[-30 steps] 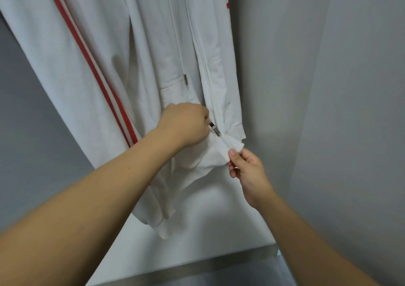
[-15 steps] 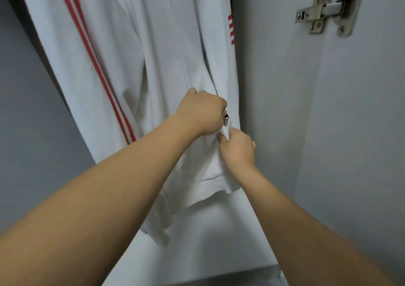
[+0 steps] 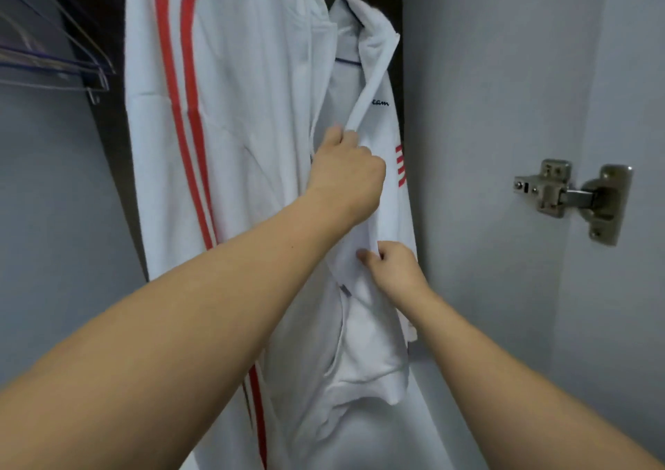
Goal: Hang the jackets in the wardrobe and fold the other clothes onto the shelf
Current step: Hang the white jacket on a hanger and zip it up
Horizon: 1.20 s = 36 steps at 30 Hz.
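A white jacket (image 3: pixel 252 117) with two red stripes down its sleeve hangs inside the wardrobe. My left hand (image 3: pixel 345 178) is closed around the jacket's front edge at chest height, where the zip runs; the zip pull is hidden under my fingers. Lower down, my right hand (image 3: pixel 392 271) pinches the front fabric and holds it taut. Above my left hand the collar lies open. The hem hangs loose below both hands.
Clear plastic hangers (image 3: pixel 54 63) hang at the upper left. The wardrobe's grey side wall (image 3: pixel 485 109) stands close on the right, with a metal door hinge (image 3: pixel 572 199) on it. A pale floor panel (image 3: pixel 414 433) lies under the jacket.
My left hand has travelled up the jacket front from near the hem to chest height. My right hand followed upward along the front fabric. The view has tilted up, showing the collar and hangers.
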Each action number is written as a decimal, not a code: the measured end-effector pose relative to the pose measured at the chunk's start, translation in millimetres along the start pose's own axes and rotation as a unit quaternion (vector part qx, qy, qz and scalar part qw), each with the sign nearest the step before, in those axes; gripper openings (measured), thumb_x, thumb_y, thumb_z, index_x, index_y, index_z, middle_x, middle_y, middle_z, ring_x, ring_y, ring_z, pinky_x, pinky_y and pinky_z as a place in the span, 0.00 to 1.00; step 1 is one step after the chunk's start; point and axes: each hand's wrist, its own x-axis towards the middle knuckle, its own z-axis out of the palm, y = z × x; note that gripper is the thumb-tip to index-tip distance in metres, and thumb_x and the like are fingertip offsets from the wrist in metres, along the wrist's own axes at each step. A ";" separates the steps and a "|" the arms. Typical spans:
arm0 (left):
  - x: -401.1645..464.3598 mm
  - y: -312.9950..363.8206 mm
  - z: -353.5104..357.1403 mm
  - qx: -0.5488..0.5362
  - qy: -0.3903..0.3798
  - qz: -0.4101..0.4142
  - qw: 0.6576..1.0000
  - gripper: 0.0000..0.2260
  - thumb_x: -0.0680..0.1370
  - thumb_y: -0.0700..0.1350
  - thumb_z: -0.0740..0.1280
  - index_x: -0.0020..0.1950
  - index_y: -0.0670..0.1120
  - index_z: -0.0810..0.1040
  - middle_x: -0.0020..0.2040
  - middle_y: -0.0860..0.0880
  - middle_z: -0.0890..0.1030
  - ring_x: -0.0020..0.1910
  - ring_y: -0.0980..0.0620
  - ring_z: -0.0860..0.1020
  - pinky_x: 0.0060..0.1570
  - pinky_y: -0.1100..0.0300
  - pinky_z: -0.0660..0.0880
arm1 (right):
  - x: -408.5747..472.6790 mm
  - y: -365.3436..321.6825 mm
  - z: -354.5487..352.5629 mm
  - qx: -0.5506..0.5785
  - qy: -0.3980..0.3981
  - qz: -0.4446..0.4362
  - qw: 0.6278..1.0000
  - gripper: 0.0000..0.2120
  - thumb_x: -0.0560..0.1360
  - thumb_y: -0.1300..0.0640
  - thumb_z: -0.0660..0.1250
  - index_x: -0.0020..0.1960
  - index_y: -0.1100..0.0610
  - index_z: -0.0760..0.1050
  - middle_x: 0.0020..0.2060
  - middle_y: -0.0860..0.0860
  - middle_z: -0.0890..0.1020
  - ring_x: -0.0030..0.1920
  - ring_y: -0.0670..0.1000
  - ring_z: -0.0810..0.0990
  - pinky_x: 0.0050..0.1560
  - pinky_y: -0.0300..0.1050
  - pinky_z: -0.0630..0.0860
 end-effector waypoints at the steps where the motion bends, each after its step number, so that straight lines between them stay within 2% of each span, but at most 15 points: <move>1: 11.1 -8.4 -6.8 0.003 0.015 -0.009 1.000 0.05 0.77 0.44 0.62 0.41 0.48 0.74 0.40 0.47 0.78 0.48 0.44 0.70 0.58 0.49 0.59 | 3.3 -1.5 -2.3 -0.066 -0.037 0.037 0.996 0.17 0.79 0.50 0.65 0.33 0.53 0.66 0.33 0.46 0.76 0.33 0.47 0.74 0.31 0.37 0.64; 3: 35.2 -27.9 -20.4 0.002 0.041 -0.039 0.998 0.06 0.76 0.45 0.62 0.39 0.48 0.72 0.39 0.47 0.77 0.46 0.45 0.68 0.58 0.49 0.60 | 4.5 -3.7 -7.7 -0.190 -0.158 0.113 0.962 0.12 0.78 0.51 0.64 0.40 0.57 0.70 0.46 0.56 0.78 0.42 0.55 0.77 0.35 0.38 0.67; 5: 54.1 -43.6 -29.6 -0.008 0.025 -0.055 0.998 0.05 0.76 0.46 0.62 0.41 0.49 0.74 0.39 0.47 0.76 0.44 0.45 0.67 0.57 0.48 0.60 | 10.8 -19.3 -23.1 -0.231 -0.236 0.150 0.932 0.11 0.77 0.50 0.65 0.43 0.58 0.70 0.45 0.55 0.78 0.38 0.53 0.76 0.29 0.36 0.66; 7: 65.4 -52.8 -32.7 -0.009 -0.005 -0.035 0.999 0.05 0.76 0.46 0.61 0.44 0.49 0.76 0.44 0.47 0.80 0.46 0.45 0.70 0.56 0.48 0.61 | 26.2 -50.8 -43.2 -0.165 -0.180 0.103 0.964 0.13 0.75 0.47 0.68 0.46 0.56 0.72 0.38 0.49 0.75 0.37 0.50 0.75 0.30 0.39 0.67; 9: 74.1 -56.3 -36.1 0.006 -0.016 0.005 1.000 0.06 0.77 0.47 0.60 0.44 0.49 0.75 0.46 0.47 0.81 0.47 0.45 0.72 0.56 0.48 0.61 | 44.9 -85.3 -63.0 -0.072 -0.038 0.011 0.997 0.15 0.75 0.45 0.68 0.37 0.54 0.70 0.32 0.48 0.73 0.34 0.49 0.74 0.31 0.42 0.64; 11: 83.5 -58.5 -42.2 0.036 -0.011 0.024 0.999 0.06 0.78 0.49 0.61 0.45 0.50 0.76 0.46 0.47 0.80 0.49 0.45 0.73 0.57 0.49 0.62 | 58.5 -110.4 -72.4 -0.070 0.023 -0.031 0.997 0.22 0.78 0.48 0.65 0.31 0.55 0.61 0.28 0.50 0.67 0.30 0.51 0.67 0.29 0.44 0.59; 16: 121.8 -90.8 -71.3 0.088 0.033 -0.037 0.995 0.12 0.78 0.47 0.63 0.59 0.45 0.78 0.52 0.44 0.81 0.55 0.42 0.73 0.65 0.47 0.61 | 63.7 -117.7 -71.5 -0.199 -0.100 0.082 0.971 0.16 0.80 0.55 0.61 0.36 0.56 0.62 0.42 0.57 0.75 0.42 0.56 0.72 0.32 0.40 0.65; 18: 136.5 -106.6 -86.1 0.085 0.042 -0.069 0.993 0.07 0.77 0.46 0.63 0.50 0.48 0.79 0.46 0.47 0.81 0.52 0.43 0.72 0.64 0.46 0.61 | 68.2 -126.1 -76.1 -0.254 -0.122 0.096 0.955 0.08 0.80 0.59 0.60 0.42 0.60 0.68 0.50 0.60 0.81 0.41 0.56 0.75 0.32 0.40 0.66; 20: 147.7 -111.2 -97.2 0.082 0.038 -0.086 0.992 0.05 0.76 0.46 0.63 0.43 0.50 0.78 0.40 0.49 0.77 0.50 0.45 0.70 0.61 0.47 0.61 | 76.2 -139.7 -83.1 -0.286 -0.123 0.104 0.945 0.09 0.80 0.61 0.58 0.40 0.61 0.69 0.55 0.61 0.81 0.37 0.56 0.75 0.32 0.41 0.67; 24: 157.2 -109.0 -95.4 0.067 0.036 -0.088 0.993 0.04 0.75 0.43 0.63 0.41 0.49 0.75 0.38 0.48 0.74 0.47 0.46 0.67 0.57 0.48 0.62 | 87.7 -152.2 -85.1 -0.315 -0.150 0.102 0.931 0.13 0.80 0.60 0.57 0.37 0.59 0.65 0.59 0.59 0.79 0.47 0.56 0.74 0.47 0.45 0.72; 26: 154.5 -114.2 -86.7 0.055 0.007 -0.073 0.996 0.04 0.76 0.46 0.64 0.47 0.49 0.78 0.42 0.48 0.76 0.51 0.45 0.69 0.59 0.48 0.62 | 88.2 -146.4 -82.8 -0.297 -0.170 0.111 0.933 0.11 0.80 0.60 0.61 0.38 0.58 0.68 0.57 0.59 0.79 0.47 0.55 0.74 0.51 0.49 0.75; 28: 148.8 -121.4 -79.1 0.041 -0.009 -0.061 0.997 0.09 0.77 0.46 0.62 0.53 0.48 0.78 0.51 0.47 0.80 0.56 0.43 0.71 0.62 0.47 0.61 | 85.1 -141.5 -82.9 -0.265 -0.185 0.114 0.939 0.07 0.79 0.59 0.62 0.43 0.59 0.72 0.51 0.58 0.79 0.42 0.56 0.75 0.42 0.44 0.75; 30: 141.9 -128.6 -76.9 0.025 -0.002 -0.049 0.999 0.12 0.78 0.47 0.60 0.57 0.46 0.78 0.57 0.45 0.78 0.58 0.42 0.70 0.63 0.47 0.61 | 83.0 -145.0 -84.7 -0.170 -0.126 0.069 0.975 0.08 0.77 0.56 0.64 0.42 0.58 0.70 0.42 0.54 0.76 0.37 0.54 0.72 0.32 0.40 0.66; 32: 135.6 -135.4 -78.4 0.018 -0.004 -0.034 0.999 0.14 0.79 0.49 0.59 0.60 0.47 0.79 0.58 0.44 0.76 0.60 0.41 0.68 0.63 0.46 0.60 | 84.3 -157.1 -86.5 -0.091 -0.032 0.000 0.995 0.14 0.75 0.52 0.65 0.36 0.55 0.65 0.34 0.51 0.73 0.35 0.53 0.72 0.31 0.42 0.63; 36: 128.7 -139.0 -88.1 0.024 0.008 -0.029 0.999 0.13 0.81 0.49 0.59 0.59 0.48 0.80 0.58 0.45 0.76 0.59 0.42 0.68 0.63 0.46 0.61 | 87.9 -177.4 -85.5 -0.159 0.029 -0.023 0.987 0.16 0.77 0.57 0.61 0.33 0.55 0.59 0.29 0.50 0.67 0.32 0.54 0.66 0.29 0.43 0.58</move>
